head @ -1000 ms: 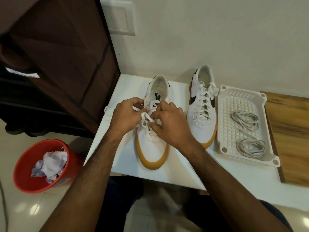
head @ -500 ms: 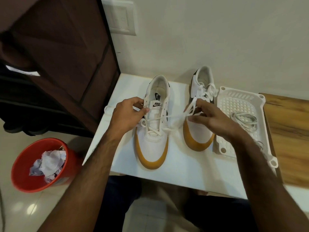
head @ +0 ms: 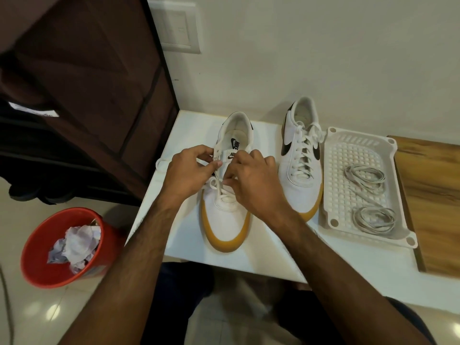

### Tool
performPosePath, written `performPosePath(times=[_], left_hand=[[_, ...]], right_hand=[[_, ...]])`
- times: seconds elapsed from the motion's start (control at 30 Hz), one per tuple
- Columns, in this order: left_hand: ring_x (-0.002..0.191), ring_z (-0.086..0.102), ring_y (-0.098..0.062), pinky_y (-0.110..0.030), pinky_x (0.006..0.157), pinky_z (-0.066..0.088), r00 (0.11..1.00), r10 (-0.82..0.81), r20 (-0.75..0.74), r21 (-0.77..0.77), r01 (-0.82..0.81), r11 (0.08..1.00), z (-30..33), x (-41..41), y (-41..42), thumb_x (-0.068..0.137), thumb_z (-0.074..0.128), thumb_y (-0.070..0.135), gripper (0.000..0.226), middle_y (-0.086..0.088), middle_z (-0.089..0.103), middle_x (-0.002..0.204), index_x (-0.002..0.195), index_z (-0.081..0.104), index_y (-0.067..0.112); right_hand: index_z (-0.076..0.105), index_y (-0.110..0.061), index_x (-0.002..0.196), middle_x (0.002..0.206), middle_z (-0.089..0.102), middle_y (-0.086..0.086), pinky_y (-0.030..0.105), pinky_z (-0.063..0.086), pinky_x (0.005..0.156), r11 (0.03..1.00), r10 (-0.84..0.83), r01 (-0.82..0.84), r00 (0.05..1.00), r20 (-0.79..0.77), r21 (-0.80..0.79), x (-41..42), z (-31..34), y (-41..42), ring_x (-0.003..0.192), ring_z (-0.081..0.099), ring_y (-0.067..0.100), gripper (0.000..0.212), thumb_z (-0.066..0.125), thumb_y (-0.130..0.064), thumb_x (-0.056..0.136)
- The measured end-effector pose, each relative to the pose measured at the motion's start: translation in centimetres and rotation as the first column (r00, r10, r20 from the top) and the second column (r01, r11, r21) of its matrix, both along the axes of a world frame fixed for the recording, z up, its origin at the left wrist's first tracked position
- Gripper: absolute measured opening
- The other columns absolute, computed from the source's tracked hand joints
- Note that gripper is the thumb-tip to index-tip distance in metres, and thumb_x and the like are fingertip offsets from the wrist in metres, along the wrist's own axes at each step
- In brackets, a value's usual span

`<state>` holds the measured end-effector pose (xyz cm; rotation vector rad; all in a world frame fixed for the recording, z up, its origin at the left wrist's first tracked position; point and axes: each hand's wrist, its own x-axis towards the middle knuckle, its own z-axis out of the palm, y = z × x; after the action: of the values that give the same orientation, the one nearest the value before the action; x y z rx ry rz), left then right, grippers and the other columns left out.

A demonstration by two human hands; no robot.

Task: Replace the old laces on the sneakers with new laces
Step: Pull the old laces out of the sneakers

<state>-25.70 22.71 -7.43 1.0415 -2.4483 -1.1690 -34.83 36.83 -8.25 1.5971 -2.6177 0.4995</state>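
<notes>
Two white sneakers with tan soles stand on a white table (head: 189, 247). The left sneaker (head: 225, 227) is partly unlaced; its white lace (head: 218, 188) runs loose over the tongue, with a loop (head: 161, 164) lying on the table to the left. My left hand (head: 189, 173) pinches the lace at the shoe's left eyelet side. My right hand (head: 254, 185) pinches the lace over the lower eyelets. The right sneaker (head: 300, 155) is fully laced. Two coiled grey-white laces (head: 364, 175) (head: 374, 217) lie in a white perforated tray (head: 333, 185) at the right.
A red bin (head: 37, 252) with crumpled paper stands on the floor at the left. A dark brown cabinet (head: 99, 70) borders the table's left side. A wooden board (head: 433, 195) lies right of the tray. The wall is close behind the sneakers.
My right hand, which had drawn the lace out to the right over the other sneaker, has come back to the left sneaker's eyelets. My left hand stayed at the shoe.
</notes>
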Motion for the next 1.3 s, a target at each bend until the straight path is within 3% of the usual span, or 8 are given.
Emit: performPosePath(times=[0.1, 0.23, 0.37, 0.53, 0.67, 0.83, 1.07, 1.3], left_hand=[[0.081, 0.069, -0.009, -0.028, 0.079, 0.054, 1.000, -0.002, -0.007, 0.006, 0.002, 1.000, -0.1, 0.1, -0.2, 0.089, 0.076, 0.039, 0.023, 0.012, 0.069, 0.094, 0.107, 0.071, 0.025], [0.082, 0.069, -0.011, -0.029, 0.081, 0.053, 1.000, -0.002, -0.006, 0.012, 0.002, 1.000, -0.1, 0.1, -0.2, 0.088, 0.077, 0.038, 0.020, 0.012, 0.069, 0.094, 0.103, 0.070, 0.028], [0.082, 0.069, -0.011, -0.030, 0.082, 0.054, 1.000, 0.000, -0.009, 0.014, 0.000, 1.000, -0.1, 0.0, 0.0, 0.088, 0.076, 0.038, 0.023, 0.011, 0.070, 0.095, 0.107, 0.072, 0.026], [0.085, 0.068, -0.013, -0.030, 0.084, 0.053, 1.000, -0.005, -0.003, 0.002, 0.005, 1.000, 0.1, 0.0, 0.3, 0.090, 0.074, 0.038, 0.030, 0.010, 0.069, 0.100, 0.115, 0.071, 0.022], [0.083, 0.069, -0.011, -0.028, 0.083, 0.052, 1.000, -0.006, -0.013, -0.011, 0.005, 1.000, 0.0, 0.0, 0.1, 0.089, 0.075, 0.038, 0.028, 0.011, 0.070, 0.098, 0.113, 0.071, 0.024], [0.081, 0.070, -0.010, -0.028, 0.080, 0.052, 1.000, 0.000, -0.006, 0.000, 0.000, 1.000, 0.0, 0.1, -0.1, 0.088, 0.076, 0.039, 0.028, 0.012, 0.070, 0.097, 0.112, 0.072, 0.025], [0.076, 0.070, -0.008, -0.028, 0.077, 0.054, 0.998, -0.059, 0.011, -0.012, 0.060, 0.998, -0.2, -0.3, 1.0, 0.084, 0.080, 0.038, 0.023, 0.018, 0.068, 0.089, 0.103, 0.070, 0.029], [0.081, 0.070, -0.011, -0.032, 0.080, 0.057, 0.999, -0.045, 0.004, -0.072, 0.045, 0.996, 0.0, -0.4, 1.1, 0.087, 0.075, 0.041, 0.029, 0.014, 0.069, 0.096, 0.111, 0.067, 0.026]], right_hand=[[0.073, -0.025, 0.094, 0.111, 0.057, -0.010, 0.041, 0.034, 0.092, 0.982, 0.190, -0.181, 0.917, 0.350, -0.059, -2.8, 2.0, 2.1, 0.112, 0.052, 0.018, 0.007, 0.070, -0.032, 0.093], [0.066, -0.008, 0.086, 0.115, 0.065, 0.006, 0.036, 0.048, 0.096, 0.919, 0.394, -0.162, 0.406, 0.824, -0.360, -6.5, 5.2, 7.4, 0.113, 0.060, 0.021, 0.007, 0.062, -0.009, 0.092], [0.053, -0.005, 0.079, 0.102, 0.069, 0.024, 0.044, 0.047, 0.096, 0.889, 0.459, 0.026, -0.013, 0.889, -0.458, -5.8, 4.9, 7.1, 0.107, 0.063, 0.041, 0.011, 0.052, -0.006, 0.089], [0.055, -0.017, 0.107, 0.085, 0.071, 0.006, 0.038, 0.053, 0.074, 0.984, 0.069, 0.073, 0.686, 0.724, -0.163, -2.0, 2.4, 3.1, 0.078, 0.068, 0.021, 0.017, 0.065, -0.028, 0.098], [0.056, -0.032, 0.129, 0.104, 0.072, 0.001, 0.033, 0.049, 0.070, 0.995, -0.024, -0.004, 0.961, 0.275, 0.100, 0.6, 1.5, 1.1, 0.096, 0.068, 0.026, 0.031, 0.057, -0.038, 0.099], [0.068, -0.030, 0.099, 0.095, 0.070, -0.002, 0.030, 0.036, 0.064, 0.987, -0.057, 0.041, 0.993, 0.102, 0.158, 0.8, 2.0, 0.4, 0.087, 0.067, 0.026, 0.011, 0.058, -0.030, 0.097], [0.068, -0.012, 0.081, 0.074, 0.067, -0.005, 0.029, 0.051, 0.070, 0.989, 0.148, -0.111, 0.699, 0.700, -0.098, -4.6, 3.4, 4.5, 0.072, 0.063, 0.012, 0.014, 0.075, -0.019, 0.091], [0.063, -0.022, 0.092, 0.092, 0.073, -0.006, 0.034, 0.055, 0.073, 0.999, -0.032, 0.050, 0.759, 0.650, -0.010, -7.3, 3.9, 8.2, 0.073, 0.067, 0.007, 0.010, 0.068, -0.029, 0.096]])
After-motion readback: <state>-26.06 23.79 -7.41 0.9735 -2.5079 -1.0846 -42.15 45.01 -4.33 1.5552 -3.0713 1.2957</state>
